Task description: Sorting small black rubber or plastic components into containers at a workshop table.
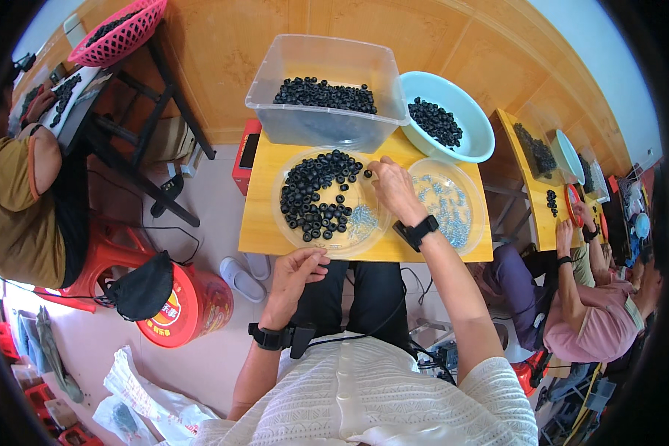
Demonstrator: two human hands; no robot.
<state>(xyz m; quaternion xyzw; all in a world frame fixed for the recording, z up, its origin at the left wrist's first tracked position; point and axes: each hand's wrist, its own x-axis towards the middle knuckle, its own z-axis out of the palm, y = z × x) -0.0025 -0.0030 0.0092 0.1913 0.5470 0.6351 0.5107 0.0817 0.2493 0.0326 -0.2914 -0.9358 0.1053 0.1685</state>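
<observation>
A round clear tray (333, 251) near the front of the yellow table holds many small black ring-shaped pieces (308, 186) and a little heap of tiny bluish-silver parts (361, 223). Over its right edge, my right hand (395, 189) is closed in a pinch, with one black ring (368, 173) at its fingertips. My left hand (299, 276) is off the table's front edge, its fingers curled and drawn together; anything between them is too small to make out. To the right, a second round tray (477, 195) holds more tiny bluish parts (446, 212).
Behind the trays stand a clear plastic bin (327, 130) and a light-blue basin (477, 141), both holding black rings. A red box (244, 167) is beside the table (256, 239). At left are a red bucket (212, 297) and a seated person (22, 208); others sit at right.
</observation>
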